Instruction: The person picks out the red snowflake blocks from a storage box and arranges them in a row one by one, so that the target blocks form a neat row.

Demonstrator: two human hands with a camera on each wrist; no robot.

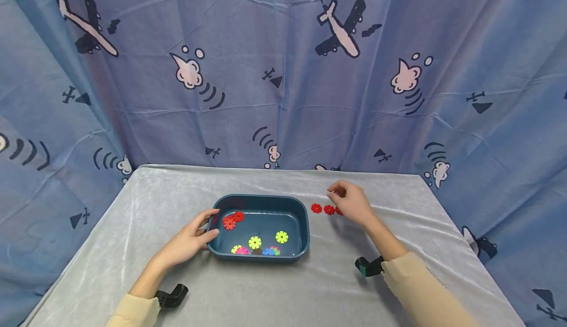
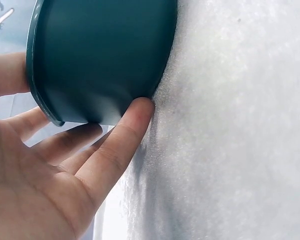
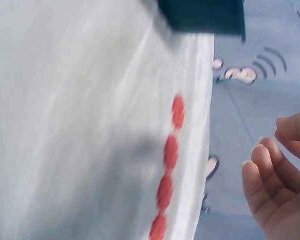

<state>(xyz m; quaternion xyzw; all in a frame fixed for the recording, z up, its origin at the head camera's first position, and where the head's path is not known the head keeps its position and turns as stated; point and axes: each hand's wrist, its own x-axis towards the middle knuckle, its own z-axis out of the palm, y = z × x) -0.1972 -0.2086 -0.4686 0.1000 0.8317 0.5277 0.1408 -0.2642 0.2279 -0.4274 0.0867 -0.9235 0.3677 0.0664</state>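
A dark teal plastic tub [image 1: 259, 257] stands on the table, and my left hand [image 1: 192, 241] holds its left end. In the left wrist view, fingers [image 2: 140, 112] lie against the tub's outer wall [image 2: 102, 60]. Inside are red notched discs [image 1: 229, 223] at the left, yellow ones [image 1: 254, 242] toward the front, and several mixed colours along the near wall. Right of the tub, several red notched discs [image 3: 171, 152] lie in a row. My right hand [image 1: 352, 203] hovers over the row's right part, partly hiding it from above, fingers loosely bent with nothing between them.
A pale grey plush cloth [image 1: 274, 292] covers the table. Behind its far edge and at both sides hangs a blue curtain [image 1: 248, 95] printed with planes and clouds. Black wrist cameras [image 1: 173, 296] sit below both hands.
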